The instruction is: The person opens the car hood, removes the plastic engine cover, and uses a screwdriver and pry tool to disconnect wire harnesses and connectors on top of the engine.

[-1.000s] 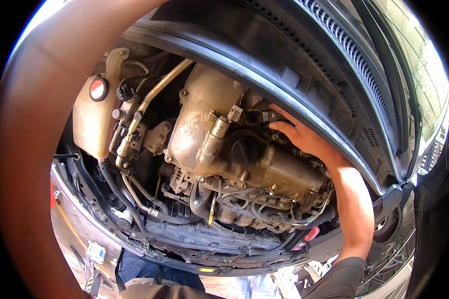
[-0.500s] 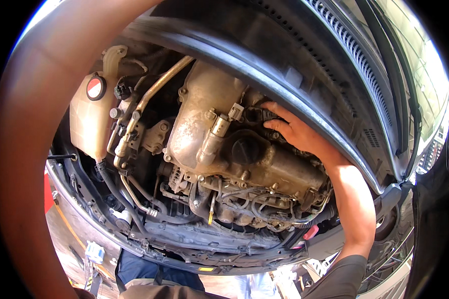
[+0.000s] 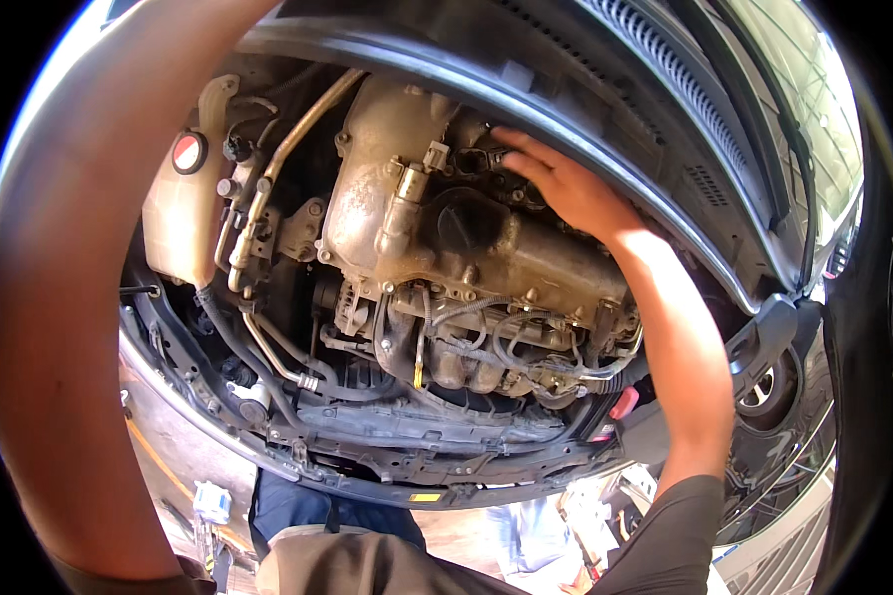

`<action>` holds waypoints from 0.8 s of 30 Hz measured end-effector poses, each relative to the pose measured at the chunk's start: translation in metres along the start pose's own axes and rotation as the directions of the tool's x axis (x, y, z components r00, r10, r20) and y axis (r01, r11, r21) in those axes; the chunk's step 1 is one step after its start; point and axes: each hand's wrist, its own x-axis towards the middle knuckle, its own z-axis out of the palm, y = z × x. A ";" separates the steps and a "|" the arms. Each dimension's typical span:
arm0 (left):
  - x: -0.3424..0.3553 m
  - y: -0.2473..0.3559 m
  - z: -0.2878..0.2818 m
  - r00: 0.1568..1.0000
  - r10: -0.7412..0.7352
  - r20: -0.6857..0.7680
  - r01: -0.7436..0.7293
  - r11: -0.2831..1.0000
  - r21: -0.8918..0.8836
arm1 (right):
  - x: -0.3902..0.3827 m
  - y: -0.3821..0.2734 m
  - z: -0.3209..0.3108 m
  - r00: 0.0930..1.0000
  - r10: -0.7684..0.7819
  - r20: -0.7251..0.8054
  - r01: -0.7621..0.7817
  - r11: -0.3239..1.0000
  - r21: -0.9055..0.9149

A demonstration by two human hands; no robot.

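Note:
My right hand [image 3: 566, 185] reaches over the back of the engine with its fingers stretched out. No object shows in it. Its fingertips are by dark parts behind the valve cover [image 3: 556, 266], partly in the shadow of the cowl edge; whether they touch anything I cannot tell. A round black oil filler cap [image 3: 466, 224] sits on the cover. Left of the fingers, a light grey connector [image 3: 435, 157] tops a metal cylindrical valve [image 3: 410, 186]. My left arm [image 3: 64, 268] rises along the left side and leaves the top of the view, so its hand is out of sight.
A pale plastic reservoir [image 3: 177, 223] with a red-and-white cap [image 3: 190, 153] stands at the left, beside metal pipes [image 3: 293, 144]. The cowl panel [image 3: 605, 109] overhangs the engine's rear. Hoses and wiring [image 3: 506, 337] run along the front, behind the front crossmember [image 3: 397, 486].
The head view has shifted, so the engine sits higher in the picture. My right hand has moved slightly farther back over the engine, its fingers straighter and closer together.

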 end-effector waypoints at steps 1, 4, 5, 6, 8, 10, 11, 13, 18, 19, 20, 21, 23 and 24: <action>0.003 -0.004 -0.012 0.998 0.051 -0.034 -0.050 0.999 0.022 | -0.006 -0.005 -0.004 0.994 0.059 -0.090 -0.065 0.996 -0.064; -0.016 0.015 -0.046 0.994 0.059 -0.095 -0.064 0.997 -0.051 | -0.064 0.012 -0.011 0.937 0.180 -0.298 -0.236 0.958 -0.162; -0.044 0.053 -0.028 0.993 -0.059 -0.104 0.027 0.959 -0.281 | -0.119 0.032 -0.026 0.904 0.268 -0.333 -0.350 0.910 -0.220; -0.067 0.055 -0.056 0.996 -0.069 -0.058 0.049 0.954 -0.296 | -0.131 0.032 -0.031 0.900 0.248 -0.359 -0.335 0.919 -0.207; -0.135 0.075 -0.088 0.986 -0.130 0.101 0.156 0.934 -0.322 | -0.158 0.039 -0.035 0.880 0.256 -0.401 -0.362 0.907 -0.215; -0.204 0.121 -0.127 0.883 -0.266 0.386 0.389 0.876 -0.286 | -0.150 0.037 -0.034 0.883 0.275 -0.381 -0.356 0.920 -0.161; -0.217 0.144 -0.125 0.867 -0.236 0.438 0.383 0.879 -0.285 | -0.146 0.033 -0.033 0.886 0.291 -0.362 -0.360 0.922 -0.139; -0.243 0.185 -0.119 0.441 -0.509 0.739 0.884 0.388 -0.260 | -0.126 0.029 -0.019 0.904 0.271 -0.332 -0.313 0.946 -0.080; -0.256 0.228 -0.063 0.023 -0.343 0.939 0.931 -0.335 -0.145 | -0.095 0.033 -0.024 0.928 0.321 -0.189 -0.357 0.912 -0.204; -0.250 0.234 -0.059 -0.028 -0.320 0.947 0.922 -0.375 -0.100 | -0.088 0.035 -0.028 0.920 0.372 -0.121 -0.390 0.899 -0.199; -0.249 0.234 -0.054 -0.014 -0.302 0.953 0.919 -0.380 -0.106 | -0.087 0.048 -0.030 0.948 0.295 -0.121 -0.318 0.908 -0.272; -0.251 0.235 -0.050 -0.005 -0.287 0.958 0.915 -0.388 -0.112 | -0.083 0.048 -0.034 0.911 0.382 -0.157 -0.412 0.868 -0.278; -0.253 0.239 -0.042 0.008 -0.308 0.951 0.923 -0.364 -0.125 | -0.087 0.041 -0.045 0.889 0.430 -0.160 -0.456 0.864 -0.212; -0.253 0.242 -0.037 0.017 -0.310 0.951 0.927 -0.350 -0.130 | -0.089 0.044 -0.042 0.896 0.405 -0.181 -0.436 0.878 -0.195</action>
